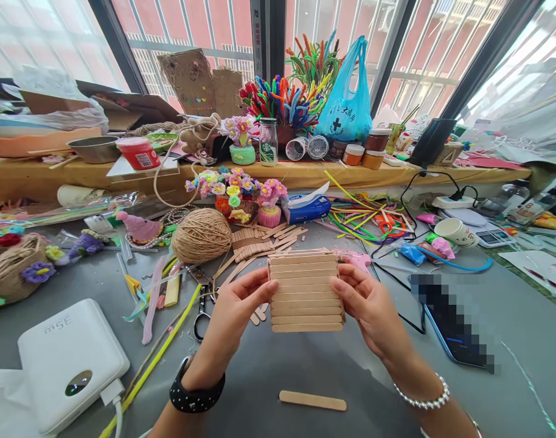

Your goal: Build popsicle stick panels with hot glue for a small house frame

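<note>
Centrally, craft-stick structure [306, 292]: held up in the middle of the frame over the grey table [260, 383], its slatted face of side-by-side wooden sticks towards the camera.
Left hand [241, 295]: a narrow grip holding the structure's left edge, thumb on the front face, fingers partly hidden behind; a dotted black wristband [196, 389] circles the wrist.
Right hand [371, 304]: a matching narrow grip on the right edge, thumb in front; a silver beaded bracelet [424, 401] sits at the wrist.
Single craft stick [312, 400]: flat on the table at bottom centre, apart from both hands.
Loose stick pile [278, 239]: spread just above the structure in the frame, partly covered by it.
Twine ball [202, 235]: left of the pile, with scissors [201, 322] lower down, near the left forearm.
Smartphone [455, 325]: right of centre, near the right hand, its screen pixelated.
White power bank [72, 365]: lower left, a cable plugged in.
Tissue pack [306, 208]: above the pile, beside a pink crocheted flower pot [269, 216].
Window ledge [373, 177]: across the upper frame, bearing a Starbucks bottle [267, 146], colourful pipe cleaners [282, 103] and a blue plastic bag [348, 97].
</note>
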The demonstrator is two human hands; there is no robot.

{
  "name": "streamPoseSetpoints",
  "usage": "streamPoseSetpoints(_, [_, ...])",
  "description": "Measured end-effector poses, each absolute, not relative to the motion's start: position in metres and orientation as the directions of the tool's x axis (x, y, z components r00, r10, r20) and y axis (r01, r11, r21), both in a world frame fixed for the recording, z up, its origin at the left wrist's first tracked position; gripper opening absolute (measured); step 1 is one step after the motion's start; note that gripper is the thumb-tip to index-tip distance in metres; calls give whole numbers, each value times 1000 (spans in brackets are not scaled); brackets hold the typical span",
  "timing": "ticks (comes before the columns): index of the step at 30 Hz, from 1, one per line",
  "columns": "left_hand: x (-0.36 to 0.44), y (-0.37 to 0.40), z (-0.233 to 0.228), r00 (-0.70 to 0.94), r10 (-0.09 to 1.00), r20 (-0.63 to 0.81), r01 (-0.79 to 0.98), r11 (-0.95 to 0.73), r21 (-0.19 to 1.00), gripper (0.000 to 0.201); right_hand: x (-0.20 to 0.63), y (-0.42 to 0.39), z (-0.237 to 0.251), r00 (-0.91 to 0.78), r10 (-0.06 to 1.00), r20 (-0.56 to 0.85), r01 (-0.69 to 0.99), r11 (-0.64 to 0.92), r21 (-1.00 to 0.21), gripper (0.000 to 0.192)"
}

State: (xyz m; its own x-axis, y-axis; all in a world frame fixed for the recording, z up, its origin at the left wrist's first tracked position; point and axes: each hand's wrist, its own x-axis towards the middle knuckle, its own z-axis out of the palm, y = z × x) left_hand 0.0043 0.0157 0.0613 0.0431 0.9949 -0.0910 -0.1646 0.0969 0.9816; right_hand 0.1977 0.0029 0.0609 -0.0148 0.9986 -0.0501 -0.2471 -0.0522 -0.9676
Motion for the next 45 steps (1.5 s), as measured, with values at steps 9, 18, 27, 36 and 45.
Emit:
streamPoseSetpoints(9, [-1, 22, 51, 242, 968, -64, -219, 119, 968, 33, 192, -15, 74, 8, 975, 222, 162, 218, -962, 21])
streamPoseSetpoints(18, [1, 22, 51, 283, 956, -77, -230, 146, 962, 28, 194, -17, 71, 30, 974, 225, 209, 214, -954, 22])
streamPoseSetpoints(27, [4, 13, 68, 200, 974, -109, -314, 169, 934, 19, 205, 7, 57, -90, 996, 5, -267, -20, -964, 26])
streamPoseSetpoints(36, [3, -3, 81, 315, 941, -123, -382, 244, 891, 24, 204, 16, 43, -169, 973, -157, -426, -215, -879, 29])
streamPoseSetpoints(45, [0, -1, 79, 338, 930, -146, -400, 282, 872, 21, 201, 15, 39, -207, 956, -208, -404, -277, -872, 28])
